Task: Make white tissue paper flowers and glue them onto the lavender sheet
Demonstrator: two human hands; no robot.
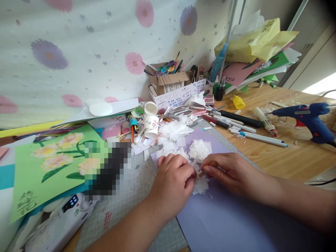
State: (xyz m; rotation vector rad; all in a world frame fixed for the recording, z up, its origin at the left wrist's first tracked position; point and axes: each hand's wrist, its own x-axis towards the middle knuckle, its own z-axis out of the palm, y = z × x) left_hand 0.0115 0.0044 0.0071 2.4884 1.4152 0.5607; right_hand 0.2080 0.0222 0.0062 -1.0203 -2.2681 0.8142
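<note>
White tissue-paper flowers lie on a purple sheet of paper [207, 210]. The fullest flower [200, 150] sits just beyond my fingers, and a smaller white paper cluster [201, 184] is below them. My left hand [173, 180] rests over the paper from the left, its fingers curled against white tissue paper [181, 153]; its fingertips are partly hidden. Coming from the right, my right hand [233, 173] pinches a thin tan stick [201, 173], mostly covered by the fingers, with its end at the white petals between both hands.
Loose white tissue squares [174, 130] heap behind the hands, near a paper cup [151, 126] and scissors [181, 111]. Markers [259, 138] and a blue glue gun [307, 115] lie right. A green flower picture [57, 161] is left, beside a grey cutting mat [126, 210].
</note>
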